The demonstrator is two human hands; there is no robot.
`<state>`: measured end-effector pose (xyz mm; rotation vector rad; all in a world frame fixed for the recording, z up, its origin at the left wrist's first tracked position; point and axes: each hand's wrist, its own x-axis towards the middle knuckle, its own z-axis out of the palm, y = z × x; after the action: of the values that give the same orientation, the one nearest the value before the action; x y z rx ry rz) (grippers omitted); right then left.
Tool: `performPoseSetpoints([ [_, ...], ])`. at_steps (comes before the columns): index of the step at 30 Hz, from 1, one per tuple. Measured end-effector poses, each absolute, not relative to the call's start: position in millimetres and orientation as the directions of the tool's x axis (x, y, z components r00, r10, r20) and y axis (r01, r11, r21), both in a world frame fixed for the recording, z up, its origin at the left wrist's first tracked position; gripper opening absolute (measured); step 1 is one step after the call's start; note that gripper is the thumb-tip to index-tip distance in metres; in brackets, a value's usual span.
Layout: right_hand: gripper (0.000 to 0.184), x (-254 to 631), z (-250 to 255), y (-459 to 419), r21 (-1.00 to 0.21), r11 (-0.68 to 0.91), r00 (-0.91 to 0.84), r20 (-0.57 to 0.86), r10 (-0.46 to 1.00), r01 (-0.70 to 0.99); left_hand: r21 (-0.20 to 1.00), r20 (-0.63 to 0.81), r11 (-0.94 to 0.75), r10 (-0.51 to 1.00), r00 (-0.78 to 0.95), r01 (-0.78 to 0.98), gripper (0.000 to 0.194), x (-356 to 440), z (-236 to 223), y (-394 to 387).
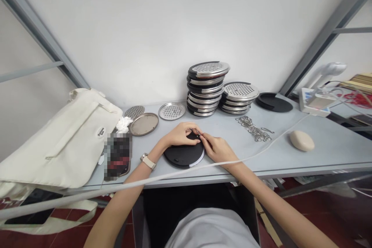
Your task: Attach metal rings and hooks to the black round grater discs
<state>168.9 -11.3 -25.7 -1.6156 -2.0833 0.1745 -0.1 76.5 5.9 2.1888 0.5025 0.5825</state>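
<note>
A round black disc (183,154) with a pale strip along its right edge lies on the table in front of me. My left hand (183,136) grips its far edge, fingers curled over and thumb lying across the top. At the upper right rim, my right hand (215,146) pinches a small shiny metal piece (198,133) against the disc; its exact form is largely hidden by the fingertips. Both hands meet closely there. To the right lies a loose pile of metal wire hooks (255,128), one of them a little apart.
Behind stand a tall stack (206,89) and a shorter stack (240,97) of round graters in black holders. Loose metal discs (172,111) lie left, near a white bag (66,135) and phone (117,157). A white cable (162,178) crosses in front; a beige mouse-like object (302,140) sits right.
</note>
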Motion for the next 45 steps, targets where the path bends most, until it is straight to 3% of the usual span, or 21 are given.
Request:
performPoseSetpoints([
  [19, 0.029, 168.9, -28.0, -10.1, -0.309, 0.262, -0.181, 0.267, 0.947, 0.914, 0.808, 0.179, -0.557, 0.544, 0.82, 0.193, 0.033, -1.6, 6.5, 76.8],
  [45, 0.028, 167.1, -24.0, -10.4, -0.336, 0.223, -0.152, 0.226, 0.962, 0.915, 0.808, 0.181, -0.557, 0.544, 0.82, 0.191, 0.038, -1.5, 7.9, 76.3],
])
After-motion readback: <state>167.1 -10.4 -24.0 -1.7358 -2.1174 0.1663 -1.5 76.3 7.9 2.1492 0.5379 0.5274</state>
